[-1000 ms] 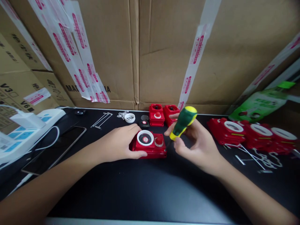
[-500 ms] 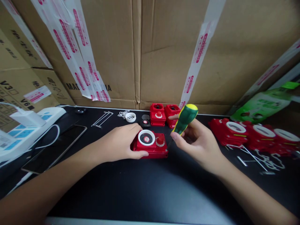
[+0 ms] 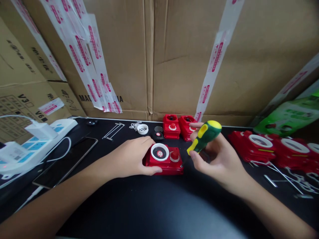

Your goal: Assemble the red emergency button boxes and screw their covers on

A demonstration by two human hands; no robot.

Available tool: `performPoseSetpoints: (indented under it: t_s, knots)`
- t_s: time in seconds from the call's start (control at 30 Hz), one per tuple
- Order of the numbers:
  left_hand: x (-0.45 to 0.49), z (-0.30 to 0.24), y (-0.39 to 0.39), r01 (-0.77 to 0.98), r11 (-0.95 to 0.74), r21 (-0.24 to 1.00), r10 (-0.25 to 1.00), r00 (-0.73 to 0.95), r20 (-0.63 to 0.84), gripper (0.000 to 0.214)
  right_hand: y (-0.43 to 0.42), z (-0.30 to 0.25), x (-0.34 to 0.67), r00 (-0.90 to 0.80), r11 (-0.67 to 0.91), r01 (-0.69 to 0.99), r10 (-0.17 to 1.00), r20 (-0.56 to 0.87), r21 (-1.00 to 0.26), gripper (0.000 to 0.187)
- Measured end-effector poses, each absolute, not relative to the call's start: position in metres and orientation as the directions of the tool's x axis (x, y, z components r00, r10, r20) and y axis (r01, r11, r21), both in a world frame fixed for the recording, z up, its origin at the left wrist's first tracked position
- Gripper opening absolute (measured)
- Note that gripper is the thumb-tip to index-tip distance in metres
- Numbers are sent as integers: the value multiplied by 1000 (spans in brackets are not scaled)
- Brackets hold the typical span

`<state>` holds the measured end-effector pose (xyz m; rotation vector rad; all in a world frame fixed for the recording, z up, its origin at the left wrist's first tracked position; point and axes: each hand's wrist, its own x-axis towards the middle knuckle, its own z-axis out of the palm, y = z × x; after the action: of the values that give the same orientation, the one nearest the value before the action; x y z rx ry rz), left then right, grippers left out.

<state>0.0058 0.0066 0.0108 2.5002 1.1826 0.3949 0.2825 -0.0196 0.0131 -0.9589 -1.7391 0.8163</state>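
Observation:
A red box-shaped unit [image 3: 165, 169] lies on the black table, with a white ring around a dark round face and a red knob beside it. My left hand [image 3: 132, 156] grips this unit from its left side, thumb along the front edge. In my right hand [image 3: 214, 156] is a screwdriver [image 3: 205, 134] with a green and yellow handle, held tilted to the right. Its thin shaft points down-left toward the unit's right corner, where a small screw shows; whether the tip touches it I cannot tell.
Two similar red units [image 3: 171, 127] stand behind, next to a white ring cap [image 3: 143, 129]. Several more red units [image 3: 251, 146] and metal T-shaped rods [image 3: 286, 181] lie at right near a green bottle [image 3: 286, 114]. A phone [image 3: 67, 162] and power strip [image 3: 37, 142] lie left.
The screwdriver handle has tipped further to the right, my right hand turning with it. My left hand keeps its hold on the red unit. The whole view has shifted slightly.

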Motion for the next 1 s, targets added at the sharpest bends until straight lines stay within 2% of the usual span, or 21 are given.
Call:
performPoseSetpoints:
  t_s: [0.17,0.37,0.6,0.7,0.77,0.87,1.0]
  knots:
    - [5,10,6,704,-571,422,798,597,85,46,-16,12,288,-271,479,184,864,424,-858,54]
    - [5,10,7,706,-588,395,788,611,81,47,-17,11,289,-328,428,108,868,374,-897,36]
    - [4,7,8,689,-622,371,764,639,94,46,-16,10,283,-222,322,154,932,285,-934,49]
    - [4,8,7,698,-617,363,768,634,86,46,-15,13,282,-192,264,89,951,244,-960,57]
    - [4,8,6,704,-610,363,774,628,83,46,-15,17,284,-241,209,50,952,191,-977,53]
    - [4,9,7,701,-611,368,773,629,86,45,-14,23,290,-395,128,39,913,103,-991,36]
    - [4,8,8,693,-617,372,767,635,90,44,-16,27,296,-469,139,11,875,117,-990,30]
